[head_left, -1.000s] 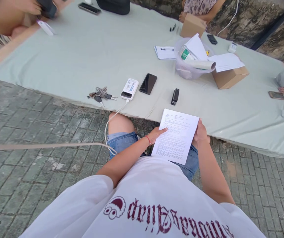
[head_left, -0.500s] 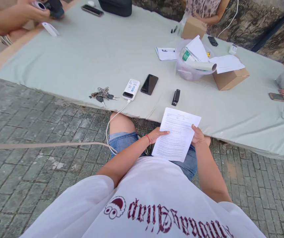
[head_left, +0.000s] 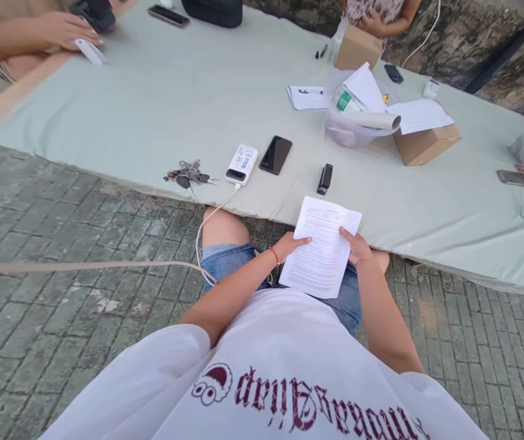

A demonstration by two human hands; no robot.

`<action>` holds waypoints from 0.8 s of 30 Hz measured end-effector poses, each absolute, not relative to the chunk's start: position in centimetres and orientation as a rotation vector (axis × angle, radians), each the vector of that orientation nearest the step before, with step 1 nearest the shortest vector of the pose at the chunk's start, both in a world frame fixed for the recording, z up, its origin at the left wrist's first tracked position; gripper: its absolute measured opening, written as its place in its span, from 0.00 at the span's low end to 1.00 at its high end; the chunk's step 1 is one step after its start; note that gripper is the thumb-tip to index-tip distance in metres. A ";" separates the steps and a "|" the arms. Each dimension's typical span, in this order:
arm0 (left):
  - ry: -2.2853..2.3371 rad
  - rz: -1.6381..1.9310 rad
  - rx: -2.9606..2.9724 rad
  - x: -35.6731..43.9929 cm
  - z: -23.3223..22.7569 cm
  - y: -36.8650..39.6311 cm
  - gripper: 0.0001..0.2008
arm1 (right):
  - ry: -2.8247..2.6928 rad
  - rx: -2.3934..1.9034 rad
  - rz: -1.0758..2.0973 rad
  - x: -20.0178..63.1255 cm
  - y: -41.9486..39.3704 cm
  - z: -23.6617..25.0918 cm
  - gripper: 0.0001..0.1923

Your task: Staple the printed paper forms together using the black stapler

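Observation:
Printed sheets of paper (head_left: 319, 260) are held over my lap, tilted, with the text side up. My left hand (head_left: 292, 245) grips their left edge, thumb on top and the other fingers underneath. On the right edge my right hand (head_left: 357, 247) pinches the sheets the same way, its thumb lying over the print. Just beyond the top edge of the paper a black stapler (head_left: 325, 179) lies on the table. To its left are a black smartphone (head_left: 276, 154), a white power bank (head_left: 242, 164) with a cable plugged in, and a bunch of keys (head_left: 190, 175).
A clear plastic tub (head_left: 349, 137) holds papers and a bottle, beside a cardboard box (head_left: 427, 146). The cloth-covered table (head_left: 152, 104) spans the view. Another person's hand (head_left: 69, 32) touches a white object at far left; more people sit opposite and at right. A cable (head_left: 83, 266) runs left.
My right hand has moved slightly left with the right edge of the paper, which now looks narrower. At far left, the other person's hand has come down onto the white object.

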State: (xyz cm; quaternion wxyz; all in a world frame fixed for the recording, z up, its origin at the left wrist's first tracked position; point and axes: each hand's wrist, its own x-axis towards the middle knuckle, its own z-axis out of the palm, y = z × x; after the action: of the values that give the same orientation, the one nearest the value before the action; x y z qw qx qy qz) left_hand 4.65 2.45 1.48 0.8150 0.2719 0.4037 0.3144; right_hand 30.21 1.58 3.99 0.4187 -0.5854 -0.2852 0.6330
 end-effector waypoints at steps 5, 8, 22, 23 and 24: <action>0.960 0.748 0.593 4.5 0.6 2.8 0.34 | -0.862 -1.570 1.344 30.7 2.1 4.5 0.29; 0.942 0.725 0.623 4.6 0.5 2.8 0.34 | -1.110 -1.864 1.047 31.3 2.6 5.6 0.28; 0.885 0.649 0.745 5.3 1.2 2.5 0.34 | -2.370 -1.804 0.448 23.6 9.8 11.2 0.23; 0.885 0.648 0.754 5.3 1.3 2.4 0.34 | -2.405 -1.811 0.447 23.2 9.9 11.2 0.23; 0.883 0.646 0.759 5.2 1.4 2.4 0.34 | -2.434 -1.816 0.438 23.0 9.9 11.2 0.22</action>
State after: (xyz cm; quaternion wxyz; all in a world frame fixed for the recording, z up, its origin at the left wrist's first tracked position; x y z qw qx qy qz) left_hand 5.21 2.39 1.42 0.7864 0.3520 0.4096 0.2998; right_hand 22.96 9.87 11.24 0.0367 -0.5915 -0.7927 0.1427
